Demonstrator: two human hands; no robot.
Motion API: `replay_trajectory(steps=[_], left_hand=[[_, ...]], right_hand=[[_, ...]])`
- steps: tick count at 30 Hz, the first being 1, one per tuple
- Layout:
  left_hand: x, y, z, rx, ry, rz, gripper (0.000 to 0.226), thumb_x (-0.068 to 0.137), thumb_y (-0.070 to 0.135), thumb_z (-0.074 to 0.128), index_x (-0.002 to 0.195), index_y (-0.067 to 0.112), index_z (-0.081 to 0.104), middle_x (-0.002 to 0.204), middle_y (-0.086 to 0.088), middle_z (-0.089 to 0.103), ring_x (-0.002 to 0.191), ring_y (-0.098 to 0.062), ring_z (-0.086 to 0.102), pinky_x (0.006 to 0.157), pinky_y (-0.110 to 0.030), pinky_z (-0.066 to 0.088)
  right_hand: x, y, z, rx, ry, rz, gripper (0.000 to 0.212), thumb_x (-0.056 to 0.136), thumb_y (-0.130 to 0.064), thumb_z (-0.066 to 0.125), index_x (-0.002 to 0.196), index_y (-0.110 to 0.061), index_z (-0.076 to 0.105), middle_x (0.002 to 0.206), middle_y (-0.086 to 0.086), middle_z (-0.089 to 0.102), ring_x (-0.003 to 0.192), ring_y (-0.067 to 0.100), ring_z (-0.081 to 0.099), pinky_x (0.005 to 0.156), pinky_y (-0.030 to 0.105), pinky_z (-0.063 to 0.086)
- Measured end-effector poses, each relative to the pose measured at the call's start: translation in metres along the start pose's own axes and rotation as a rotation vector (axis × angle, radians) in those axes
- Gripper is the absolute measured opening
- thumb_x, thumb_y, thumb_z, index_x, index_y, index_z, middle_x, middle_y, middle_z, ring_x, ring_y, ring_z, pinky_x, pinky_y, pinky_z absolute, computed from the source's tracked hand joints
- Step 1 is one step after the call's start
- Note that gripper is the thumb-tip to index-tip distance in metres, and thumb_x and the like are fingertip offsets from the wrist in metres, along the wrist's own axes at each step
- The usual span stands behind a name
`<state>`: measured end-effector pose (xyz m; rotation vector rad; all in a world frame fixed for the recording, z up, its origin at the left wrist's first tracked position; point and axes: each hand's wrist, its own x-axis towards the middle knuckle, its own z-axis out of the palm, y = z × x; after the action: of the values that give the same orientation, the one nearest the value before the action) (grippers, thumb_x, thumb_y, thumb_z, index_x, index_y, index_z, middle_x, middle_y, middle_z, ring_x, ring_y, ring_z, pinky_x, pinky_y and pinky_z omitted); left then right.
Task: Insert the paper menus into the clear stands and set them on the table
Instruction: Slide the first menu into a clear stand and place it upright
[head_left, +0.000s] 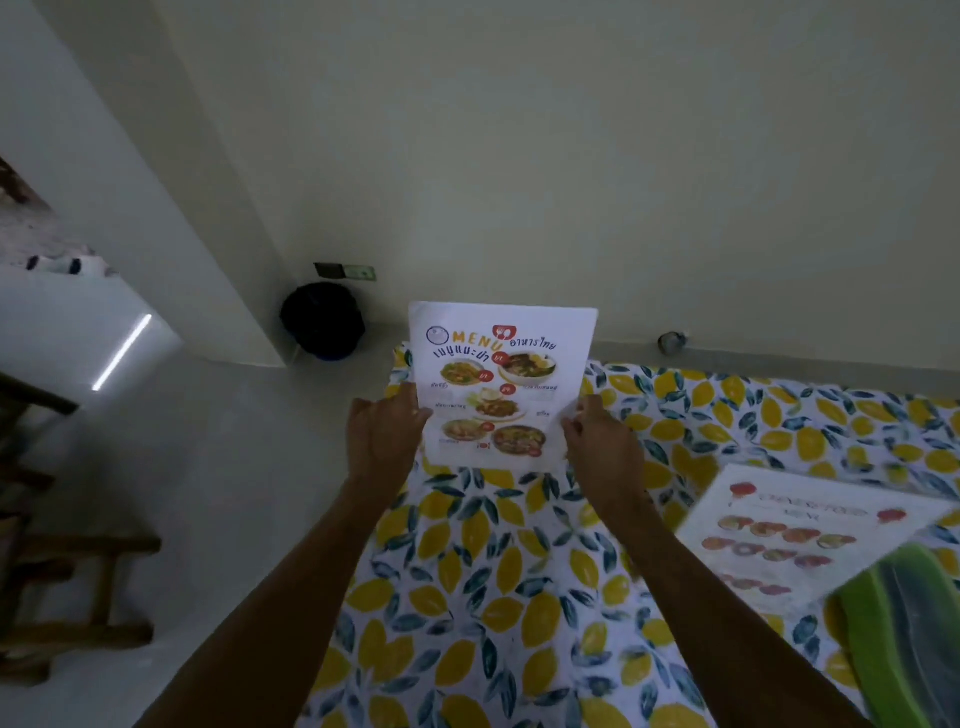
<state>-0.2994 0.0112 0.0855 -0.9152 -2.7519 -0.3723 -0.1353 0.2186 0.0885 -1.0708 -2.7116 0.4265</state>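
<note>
- At the far left I see a dark wooden chair on the pale floor, and further back a black round thing by the wall.
- My left hand pinches the left edge of the paper menu, thumb on the front, near its lower part.
- The menu stands upright between my two hands, above the far edge of the worktop, which is covered with a cloth printed with yellow lemons and dark leaves.
- I cannot tell if the menu already sits inside a clear stand; no stand edge is plain to me.
- On the menu I read "MENU" in orange letters at the top, with Thai writing beside and under it, and round photos of dishes with small red price marks. The smaller words are too blurred to read.
- My right hand holds the right edge of the menu, fingers closed on the paper at about the same height as the left.
- To the right, a second menu lies flat on the cloth, well apart from the first; its heading is blurred.
- At the lower right corner a green thing covers a part of the second menu.
</note>
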Motion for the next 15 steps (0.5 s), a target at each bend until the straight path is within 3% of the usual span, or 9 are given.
replay_trajectory(steps=[3,7,10,12,15], left_hand=[[0.056,-0.022,0.002,0.017,0.029,0.017,0.02,0.087,0.033,0.071,0.09,0.015,0.061,0.061,-0.007,0.065,0.051,-0.029,0.061,0.062,-0.033,0.042],[0.118,-0.047,0.014,-0.055,-0.006,-0.048,0.019,0.091,0.033,0.065,0.093,0.014,0.063,0.073,-0.009,0.071,0.064,-0.031,0.067,0.062,-0.033,0.045],[0.147,-0.063,0.033,-0.134,-0.073,-0.179,0.013,0.094,0.031,0.057,0.099,0.02,0.061,0.079,-0.007,0.068,0.072,-0.032,0.064,0.065,-0.035,0.041],[0.161,-0.071,0.049,-0.134,-0.104,-0.21,0.011,0.093,0.032,0.055,0.1,0.024,0.058,0.078,-0.002,0.064,0.069,-0.026,0.057,0.064,-0.034,0.035],[0.177,-0.081,0.07,-0.012,-0.09,-0.118,0.012,0.089,0.03,0.065,0.09,0.021,0.059,0.068,0.0,0.062,0.057,-0.023,0.056,0.056,-0.032,0.042]], right_hand=[[0.056,-0.029,-0.001,-0.007,0.043,-0.022,0.032,0.098,-0.034,0.052,0.116,-0.008,0.051,0.084,0.015,0.07,0.074,0.034,0.068,0.054,0.033,0.045],[0.107,-0.059,0.009,0.013,0.049,-0.074,0.029,0.096,-0.032,0.056,0.107,-0.006,0.053,0.084,0.019,0.07,0.075,0.037,0.068,0.054,0.036,0.048],[0.13,-0.072,0.018,-0.014,0.022,-0.1,0.025,0.093,-0.014,0.055,0.113,0.002,0.054,0.083,0.027,0.068,0.075,0.043,0.068,0.056,0.037,0.043],[0.143,-0.077,0.025,-0.022,0.007,-0.106,0.028,0.091,-0.006,0.052,0.116,0.005,0.053,0.084,0.03,0.067,0.077,0.044,0.067,0.058,0.037,0.04],[0.158,-0.078,0.038,-0.002,0.015,-0.104,0.028,0.09,-0.006,0.053,0.117,0.004,0.054,0.082,0.028,0.068,0.075,0.043,0.067,0.058,0.035,0.038]])
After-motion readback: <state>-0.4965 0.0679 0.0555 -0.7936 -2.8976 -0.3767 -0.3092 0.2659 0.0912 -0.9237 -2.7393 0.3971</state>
